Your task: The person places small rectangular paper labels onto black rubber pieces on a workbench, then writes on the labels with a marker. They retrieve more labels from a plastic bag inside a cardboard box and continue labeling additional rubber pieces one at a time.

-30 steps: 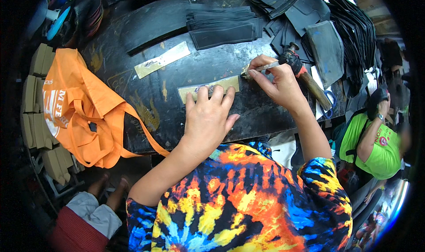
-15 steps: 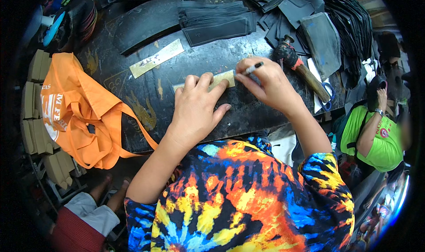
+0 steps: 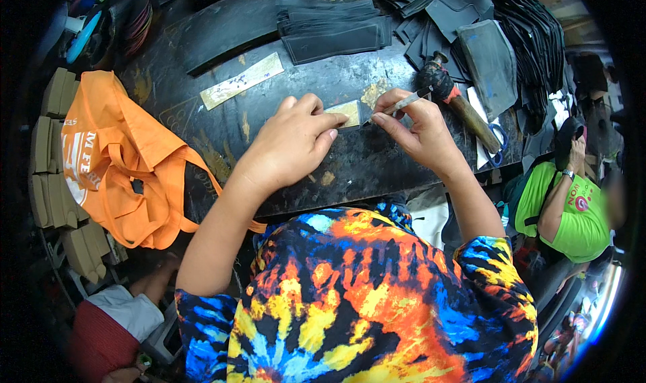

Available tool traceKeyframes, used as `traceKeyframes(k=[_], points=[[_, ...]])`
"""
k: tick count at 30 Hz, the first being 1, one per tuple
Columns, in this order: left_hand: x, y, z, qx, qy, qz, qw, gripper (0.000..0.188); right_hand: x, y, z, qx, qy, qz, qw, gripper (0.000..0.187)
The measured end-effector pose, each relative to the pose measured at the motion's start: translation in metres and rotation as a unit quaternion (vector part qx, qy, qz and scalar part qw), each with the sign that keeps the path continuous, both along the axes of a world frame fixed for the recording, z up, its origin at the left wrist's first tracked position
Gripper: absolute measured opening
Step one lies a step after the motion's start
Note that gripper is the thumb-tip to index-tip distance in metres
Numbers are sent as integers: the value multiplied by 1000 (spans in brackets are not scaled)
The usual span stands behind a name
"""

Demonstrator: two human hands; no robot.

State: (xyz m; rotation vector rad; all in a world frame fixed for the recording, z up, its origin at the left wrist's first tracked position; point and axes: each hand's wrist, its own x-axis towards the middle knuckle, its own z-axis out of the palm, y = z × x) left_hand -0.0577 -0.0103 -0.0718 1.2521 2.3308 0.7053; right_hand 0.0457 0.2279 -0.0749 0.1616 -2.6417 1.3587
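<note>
My left hand (image 3: 289,140) is over the dark worktable with its fingers bent and the index finger stretched along a narrow gold-coloured strip (image 3: 349,112), pressing it down. Much of that strip is hidden under the hand; its right end shows. A clear edge seems to border it. Just right of the strip, my right hand (image 3: 422,133) pinches a slim pen (image 3: 410,100) between thumb and fingers, its far end pointing up to the right. A second, longer gold strip (image 3: 242,81) with dark marks lies apart, beyond my left hand.
Stacked black flat pieces (image 3: 330,30) lie at the back. A hammer (image 3: 473,123) with a wrapped head and blue-handled scissors (image 3: 497,156) are to the right. An orange bag (image 3: 128,174) hangs at the left edge. People stand on both sides, one in a green shirt (image 3: 565,211).
My right hand has shifted slightly right, and the pen has tilted. My left hand has drawn in its fingers and moved a little left, its index finger still on the strip.
</note>
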Motion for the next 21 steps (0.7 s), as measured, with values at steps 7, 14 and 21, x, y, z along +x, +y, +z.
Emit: traceKeyframes(k=[7,14,21], points=[[-50,1,0,2,-204,-52,978,56,-10,-8,-6,-18,13,22,1000,12],[-66,1,16,-91,-389,45,916,79,-38,-53,-19,-73,82,121,987,17],[-72,0,10,-114,-397,46,910,87,-35,-58,-17,-82,1,94,992,10]])
